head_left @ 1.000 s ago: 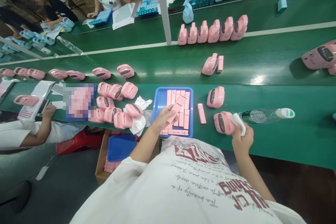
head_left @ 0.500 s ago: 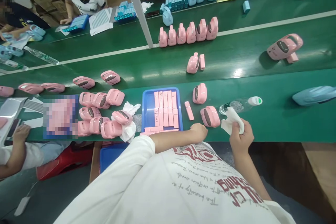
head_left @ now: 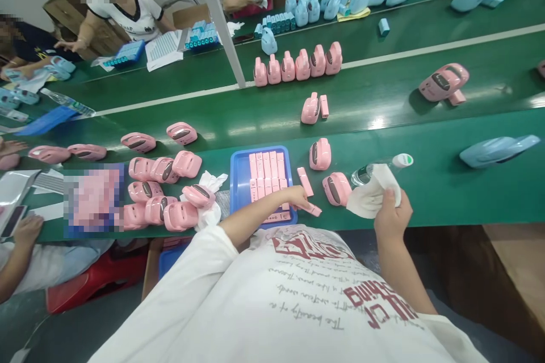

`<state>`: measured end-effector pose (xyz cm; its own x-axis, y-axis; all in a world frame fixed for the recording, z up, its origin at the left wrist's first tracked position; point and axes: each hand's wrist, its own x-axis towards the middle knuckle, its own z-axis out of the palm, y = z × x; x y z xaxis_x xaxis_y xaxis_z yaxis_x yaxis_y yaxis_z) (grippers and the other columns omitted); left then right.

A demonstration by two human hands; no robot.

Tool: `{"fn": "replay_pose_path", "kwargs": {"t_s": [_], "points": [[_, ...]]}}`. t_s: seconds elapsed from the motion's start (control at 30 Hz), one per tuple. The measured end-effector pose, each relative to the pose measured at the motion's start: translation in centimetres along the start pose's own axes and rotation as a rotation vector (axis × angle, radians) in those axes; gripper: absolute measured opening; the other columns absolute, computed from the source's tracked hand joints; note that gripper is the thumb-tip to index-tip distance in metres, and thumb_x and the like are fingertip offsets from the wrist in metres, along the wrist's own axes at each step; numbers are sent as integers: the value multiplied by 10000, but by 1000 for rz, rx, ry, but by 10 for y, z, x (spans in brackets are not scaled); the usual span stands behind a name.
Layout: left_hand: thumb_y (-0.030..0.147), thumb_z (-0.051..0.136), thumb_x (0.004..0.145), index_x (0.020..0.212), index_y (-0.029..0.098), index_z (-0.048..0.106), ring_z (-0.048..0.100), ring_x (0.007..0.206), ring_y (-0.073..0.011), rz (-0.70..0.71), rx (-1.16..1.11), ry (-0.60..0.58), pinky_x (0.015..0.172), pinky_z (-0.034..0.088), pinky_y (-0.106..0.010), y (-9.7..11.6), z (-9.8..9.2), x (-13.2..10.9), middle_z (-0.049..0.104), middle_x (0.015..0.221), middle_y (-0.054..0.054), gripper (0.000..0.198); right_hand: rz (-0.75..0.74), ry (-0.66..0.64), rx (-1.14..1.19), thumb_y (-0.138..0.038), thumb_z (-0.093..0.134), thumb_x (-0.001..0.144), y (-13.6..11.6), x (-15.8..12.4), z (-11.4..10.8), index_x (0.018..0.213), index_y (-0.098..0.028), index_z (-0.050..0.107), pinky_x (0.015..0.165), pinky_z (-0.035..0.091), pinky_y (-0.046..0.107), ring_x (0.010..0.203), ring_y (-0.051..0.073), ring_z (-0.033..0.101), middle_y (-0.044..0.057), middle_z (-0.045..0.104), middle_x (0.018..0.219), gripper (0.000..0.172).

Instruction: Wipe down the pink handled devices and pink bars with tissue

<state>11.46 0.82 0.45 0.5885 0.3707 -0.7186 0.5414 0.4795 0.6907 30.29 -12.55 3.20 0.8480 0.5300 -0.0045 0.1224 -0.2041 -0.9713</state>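
Just right of the blue tray (head_left: pixel 235 181), my left hand (head_left: pixel 298 197) is closed on a slim pink block (head_left: pixel 314 210), which sticks out toward the right. A second slim pink block (head_left: pixel 305 181) lies on the table right above that hand. Rows of similar pink blocks (head_left: pixel 266 165) fill much of the tray. My right hand (head_left: pixel 395 212) pinches a hanging white cloth (head_left: pixel 371 195). Beside the cloth, a pink rounded device (head_left: pixel 337 189) with a dark window rests on the table. A clear bottle (head_left: pixel 361 174) lies partly behind the cloth.
Several pink devices (head_left: pixel 164 210) cluster on the left near crumpled white tissue (head_left: pixel 209 215). Another pink device (head_left: pixel 320 153) stands behind the tray's right side. A blue device (head_left: pixel 494 152) lies far right. Across the green table, co-workers (head_left: pixel 128 5) handle things; a white post (head_left: pixel 227 28) rises there.
My left hand has moved left toward the tray, and a slim pink block now shows in its grip. The cloth in my right hand hangs more spread out. The head view has shifted slightly.
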Motion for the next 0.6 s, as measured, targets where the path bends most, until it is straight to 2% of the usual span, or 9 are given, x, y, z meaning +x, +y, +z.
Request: {"fn": "replay_pose_path", "kwargs": {"t_s": [0.07,0.13,0.17,0.23,0.3,0.47,0.53,0.6], "points": [[297,759,634,638,131,679,604,645,-182,40,-28,10,634,465,-275,-5,-9,-23,625,585,-42,184,106,35,195,-541,547,762,1,2,1,914,-172,605,832,500,405,885,230,610,75,637,899,403],[436,594,800,765,124,687,570,608,-123,111,-137,47,590,438,-227,-7,-11,-44,638,656,-41,327,240,2,400,-498,563,764,0,3,2,991,-193,610,898,501,388,1025,221,604,75,646,1058,382],[464,536,839,815,118,676,551,585,-104,158,-249,58,563,422,-212,-7,-10,-53,630,669,-38,374,319,-46,491,-467,595,748,-1,2,3,1015,-203,618,927,495,378,1084,216,589,67,641,1117,377],[490,520,847,863,107,645,516,531,-85,235,-501,50,504,388,-204,-5,-4,-69,602,663,-33,403,435,-168,579,-402,656,706,-6,1,4,1017,-207,639,953,490,373,1143,219,569,54,642,1158,368],[519,549,824,891,108,618,499,493,-82,283,-681,-1,465,362,-207,-1,4,-82,581,654,-25,423,466,-266,577,-352,695,673,-11,-1,6,1015,-199,652,948,496,384,1154,235,567,55,656,1141,378],[568,573,803,1076,139,565,467,422,-86,511,-746,-101,406,306,-208,7,20,-104,511,573,29,509,425,-309,556,-321,744,638,-19,-8,16,1031,-172,661,895,530,396,1085,255,612,70,684,1065,428],[560,561,812,1029,161,557,446,387,-87,539,-767,-126,385,293,-212,9,22,-110,483,542,42,454,441,-309,548,-324,756,626,-20,-10,19,1011,-164,666,865,545,387,1038,253,634,71,693,1025,427],[578,487,839,930,179,549,416,360,-87,486,-815,-169,363,274,-216,11,22,-113,465,533,39,413,441,-318,539,-330,761,627,-20,-11,19,1015,-163,664,850,550,365,1017,241,643,67,695,1021,434]]}}
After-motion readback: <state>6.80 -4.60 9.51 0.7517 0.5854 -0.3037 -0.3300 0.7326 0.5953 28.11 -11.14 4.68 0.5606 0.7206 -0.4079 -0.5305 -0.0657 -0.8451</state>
